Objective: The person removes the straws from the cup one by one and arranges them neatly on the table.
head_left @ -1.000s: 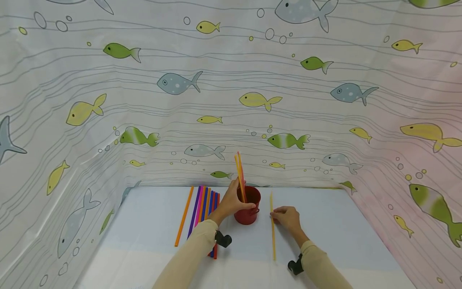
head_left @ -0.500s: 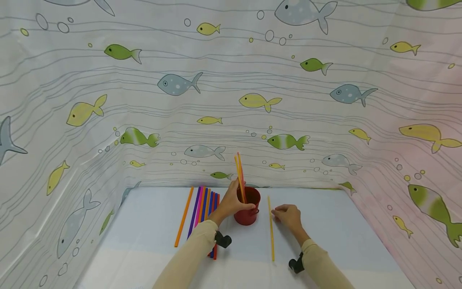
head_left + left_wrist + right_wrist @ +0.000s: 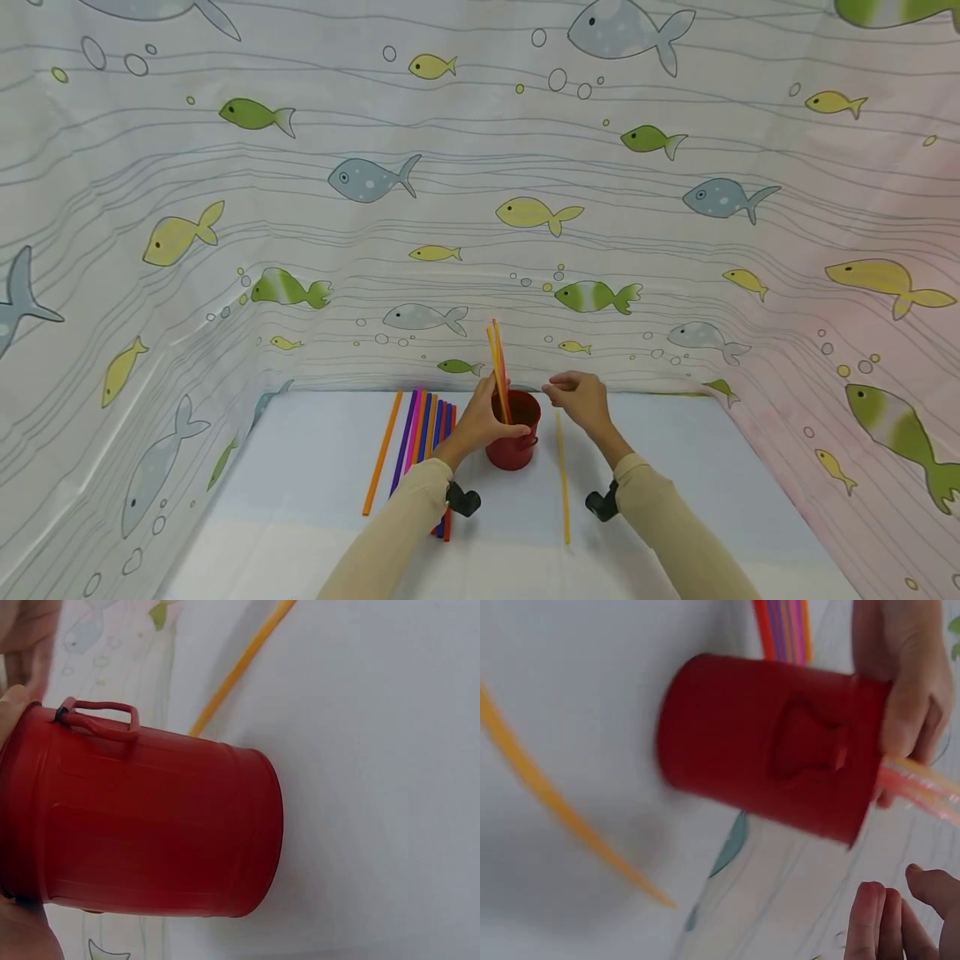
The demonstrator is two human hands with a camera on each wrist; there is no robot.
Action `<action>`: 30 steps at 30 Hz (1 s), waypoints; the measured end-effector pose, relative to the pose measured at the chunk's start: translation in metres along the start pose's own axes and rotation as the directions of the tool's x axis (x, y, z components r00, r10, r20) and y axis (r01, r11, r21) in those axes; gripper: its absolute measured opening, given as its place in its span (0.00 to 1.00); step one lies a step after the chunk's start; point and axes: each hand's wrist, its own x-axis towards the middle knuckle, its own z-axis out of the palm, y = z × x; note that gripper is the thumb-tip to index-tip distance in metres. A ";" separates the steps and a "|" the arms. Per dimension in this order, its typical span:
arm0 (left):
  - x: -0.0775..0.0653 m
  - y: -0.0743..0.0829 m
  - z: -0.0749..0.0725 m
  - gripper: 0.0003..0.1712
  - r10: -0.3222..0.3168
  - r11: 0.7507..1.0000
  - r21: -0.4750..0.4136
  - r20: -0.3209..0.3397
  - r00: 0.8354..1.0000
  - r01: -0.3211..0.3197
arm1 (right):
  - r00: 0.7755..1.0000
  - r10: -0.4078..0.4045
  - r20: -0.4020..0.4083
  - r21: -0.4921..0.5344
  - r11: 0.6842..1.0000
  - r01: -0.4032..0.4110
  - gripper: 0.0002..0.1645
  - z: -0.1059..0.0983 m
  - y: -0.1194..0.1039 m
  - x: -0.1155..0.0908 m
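Observation:
A small red metal bucket [image 3: 513,450] with a side handle stands upright on the white table. My left hand [image 3: 480,421] grips its rim from the left side. Several thin yellow and pink straws [image 3: 498,358] lean inside the bucket and poke out above it. My right hand [image 3: 585,400] hovers to the right of the bucket, thumb apart from the fingers in the right wrist view, with nothing in it. Below that hand a single thin yellow straw [image 3: 563,483] lies lengthwise on the table, its far end near the fingers.
Left of the bucket lies a row of thicker coloured sticks [image 3: 417,425] in purple, pink, orange, blue and red, partly hidden by the left arm. One orange stick [image 3: 382,454] lies slightly apart. A fish-patterned curtain [image 3: 450,167] surrounds the table's back and sides.
The yellow straw has shifted slightly left and is released. My right hand has lifted away from it, moving forward and left towards the bucket. My left hand stays on the bucket.

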 end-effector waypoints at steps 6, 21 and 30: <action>0.000 -0.002 0.000 0.60 0.013 1.000 -0.002 -0.003 1.000 -0.013 | 0.995 -0.082 0.049 0.008 0.997 0.082 0.11 0.021 -0.030 0.001; -0.001 0.004 -0.001 0.56 0.072 0.995 -0.070 -0.003 0.997 -0.073 | 0.992 -0.083 0.097 -0.029 0.996 0.086 0.10 0.060 -0.036 -0.003; 0.002 -0.004 0.000 0.52 0.070 0.997 -0.023 -0.011 0.997 -0.070 | 0.993 -0.079 0.084 -0.027 0.996 0.081 0.08 0.065 -0.032 -0.005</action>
